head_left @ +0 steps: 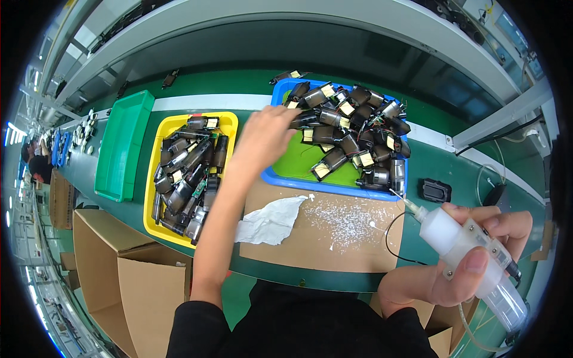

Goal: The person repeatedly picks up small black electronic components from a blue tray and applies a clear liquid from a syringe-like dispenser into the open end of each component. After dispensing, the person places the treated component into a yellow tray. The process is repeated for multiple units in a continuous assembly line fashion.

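Note:
My left hand (265,135) reaches over the left rim of a blue tray (403,179), its fingers closed at the end of a dark cylindrical motor (307,119). Its fingertips are partly hidden. Many similar motors, with wires and pale yellow labels, lie heaped in the tray on a bright green bottom. My right hand (459,283) is wrapped around a white, translucent glue dispenser (443,232). The dispenser's thin needle points up and left, its tip near the tray's lower right corner. A clear tube end slants toward the lower right.
Left stands a yellow tray (150,203) of motors, beside a green tray (104,155). A cardboard sheet (310,256) bears a crumpled white tissue (271,221) and white specks. A black plastic case (434,190) sits right. Open cardboard boxes (149,298) stand below the bench edge.

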A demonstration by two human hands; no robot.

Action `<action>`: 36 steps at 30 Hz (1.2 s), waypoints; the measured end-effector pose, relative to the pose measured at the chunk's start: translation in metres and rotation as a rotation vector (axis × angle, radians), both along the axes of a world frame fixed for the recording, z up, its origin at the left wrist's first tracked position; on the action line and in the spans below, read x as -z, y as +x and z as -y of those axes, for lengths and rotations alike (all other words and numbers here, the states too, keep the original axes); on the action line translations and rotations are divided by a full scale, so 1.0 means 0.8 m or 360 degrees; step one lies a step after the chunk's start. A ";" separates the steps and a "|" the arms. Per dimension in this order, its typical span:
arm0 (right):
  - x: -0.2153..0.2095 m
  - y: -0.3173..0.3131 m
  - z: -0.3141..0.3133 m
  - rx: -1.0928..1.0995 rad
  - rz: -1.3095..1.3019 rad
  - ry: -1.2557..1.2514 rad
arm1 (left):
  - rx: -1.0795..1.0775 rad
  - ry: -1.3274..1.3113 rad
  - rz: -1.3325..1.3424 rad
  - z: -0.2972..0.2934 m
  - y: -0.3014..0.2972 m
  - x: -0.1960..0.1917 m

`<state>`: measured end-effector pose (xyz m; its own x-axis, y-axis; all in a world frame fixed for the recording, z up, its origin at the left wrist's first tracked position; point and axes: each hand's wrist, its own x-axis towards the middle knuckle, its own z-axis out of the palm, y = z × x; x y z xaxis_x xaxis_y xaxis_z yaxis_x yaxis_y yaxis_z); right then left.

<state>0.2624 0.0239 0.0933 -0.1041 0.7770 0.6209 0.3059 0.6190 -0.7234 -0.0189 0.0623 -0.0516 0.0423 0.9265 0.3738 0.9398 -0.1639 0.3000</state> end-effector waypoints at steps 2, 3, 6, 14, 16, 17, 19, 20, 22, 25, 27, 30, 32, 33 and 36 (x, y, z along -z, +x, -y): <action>-0.004 0.003 0.003 -0.0025 0.0048 -0.0027 | -0.0164 -0.0028 -0.0247 -0.020 0.015 0.028; -0.007 0.005 0.006 -0.0050 0.0046 -0.0074 | -0.0248 -0.0042 -0.0372 -0.026 0.016 0.037; -0.013 0.009 0.009 -0.0067 0.0000 -0.0205 | -0.0215 -0.0175 -0.0162 -0.032 0.010 0.038; -0.017 0.006 0.005 0.0040 0.0075 -0.0266 | 0.0160 -0.0314 0.1479 -0.005 0.006 -0.026; -0.016 0.005 0.004 0.0056 0.0068 -0.0305 | 0.0452 -0.0373 0.1848 -0.005 0.022 -0.042; -0.016 0.003 0.003 0.0056 0.0047 -0.0314 | 0.0599 -0.0399 0.2031 -0.006 0.034 -0.054; -0.015 -0.002 -0.001 0.0053 0.0004 -0.0333 | 0.0899 -0.0575 0.2662 -0.009 0.062 -0.071; -0.014 -0.005 -0.001 0.0054 -0.0013 -0.0339 | 0.1057 -0.0664 0.2978 -0.011 0.075 -0.072; -0.012 -0.013 -0.002 0.0091 -0.0030 -0.0330 | 0.1317 -0.0724 0.2925 -0.015 0.090 -0.062; -0.007 -0.021 -0.004 0.0068 -0.0066 -0.0298 | 0.1289 -0.0736 0.2842 -0.004 0.108 -0.068; -0.002 -0.023 -0.004 0.0040 -0.0072 -0.0271 | 0.1406 -0.0740 0.2778 -0.002 0.108 -0.069; 0.001 -0.027 -0.003 0.0010 -0.0072 -0.0250 | 0.1518 -0.0678 0.2684 0.000 0.103 -0.070; 0.003 -0.030 -0.003 -0.0016 -0.0063 -0.0242 | 0.1494 -0.0616 0.2667 0.005 0.103 -0.072; 0.004 -0.031 -0.004 -0.0024 -0.0062 -0.0239 | 0.1433 -0.0618 0.2677 0.007 0.104 -0.073; 0.008 -0.033 -0.004 -0.0039 -0.0047 -0.0224 | 0.1487 -0.0667 0.2605 0.005 0.098 -0.072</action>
